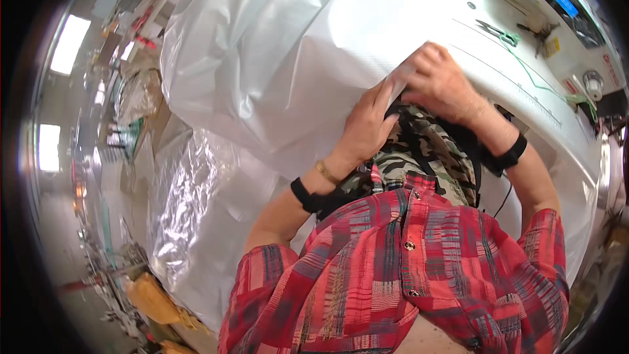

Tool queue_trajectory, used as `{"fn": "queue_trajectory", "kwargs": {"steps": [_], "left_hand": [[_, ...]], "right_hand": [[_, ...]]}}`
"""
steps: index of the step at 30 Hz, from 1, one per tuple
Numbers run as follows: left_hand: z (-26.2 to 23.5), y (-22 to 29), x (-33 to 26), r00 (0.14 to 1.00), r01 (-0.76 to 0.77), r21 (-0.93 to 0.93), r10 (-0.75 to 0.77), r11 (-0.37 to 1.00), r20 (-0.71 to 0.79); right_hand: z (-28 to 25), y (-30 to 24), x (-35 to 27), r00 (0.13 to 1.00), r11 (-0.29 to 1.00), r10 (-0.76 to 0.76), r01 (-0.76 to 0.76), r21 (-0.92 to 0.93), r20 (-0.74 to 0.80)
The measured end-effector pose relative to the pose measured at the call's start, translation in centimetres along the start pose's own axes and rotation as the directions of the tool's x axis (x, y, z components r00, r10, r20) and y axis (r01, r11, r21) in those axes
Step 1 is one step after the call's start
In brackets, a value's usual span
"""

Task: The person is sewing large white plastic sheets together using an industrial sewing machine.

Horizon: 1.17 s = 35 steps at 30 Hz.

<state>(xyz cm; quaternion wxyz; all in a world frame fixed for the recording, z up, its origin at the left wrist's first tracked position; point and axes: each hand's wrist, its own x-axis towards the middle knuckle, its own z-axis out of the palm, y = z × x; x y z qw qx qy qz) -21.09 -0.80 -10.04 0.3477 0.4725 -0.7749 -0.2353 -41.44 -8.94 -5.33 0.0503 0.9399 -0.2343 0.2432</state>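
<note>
A big sheet of white woven fabric (pixel 288 46) lies over a white sewing machine table (pixel 524 85) in front of me. My left hand (pixel 368 123) pinches the near edge of the sheet, fingers closed on it. My right hand (pixel 440 80) grips the same edge just to the right, knuckles up, and the two hands almost touch. Both wrists wear black bands; the left also has a gold bracelet. A camouflage pouch (pixel 426 151) hangs on my chest under the hands, above my red plaid shirt (pixel 406 275).
Shiny clear plastic sheeting (pixel 190 203) hangs at the lower left below the white fabric. A sewing machine control panel with a blue screen (pixel 563 0) sits at the upper right, scissors (pixel 495 27) and green thread (pixel 537 78) on the table. Yellow material (pixel 154 298) lies on the floor.
</note>
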Motion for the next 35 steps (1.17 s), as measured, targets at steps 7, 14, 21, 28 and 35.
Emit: {"fn": "queue_trajectory", "kwargs": {"steps": [7,14,21,28,35], "left_hand": [[-4.2,-2.2,-7.1,0.806,0.271,0.239,-0.355,0.933,0.473],[-8.7,-5.4,-8.8,0.863,0.442,-0.254,-0.332,0.860,0.380],[-7.5,-3.7,-9.7,0.821,0.465,-0.227,-0.321,0.856,0.473],[-7.6,-2.9,-8.9,0.954,0.152,0.095,-0.171,0.984,0.245],[-9.8,0.1,-6.3,0.886,0.369,-0.187,-0.284,0.910,0.365]], "right_hand": [[3.7,-6.8,-0.2,0.953,0.986,-0.169,0.165,0.038,0.252],[-6.2,-5.6,-1.3,0.972,0.994,-0.106,0.100,-0.036,-0.209],[-12.0,-1.7,-10.4,0.946,0.927,0.074,-0.182,-0.327,-0.317],[-11.0,-2.5,-14.4,0.905,0.921,0.351,-0.286,-0.264,0.242],[-13.7,-6.6,-2.2,0.847,0.784,0.356,-0.501,0.366,0.396]]}}
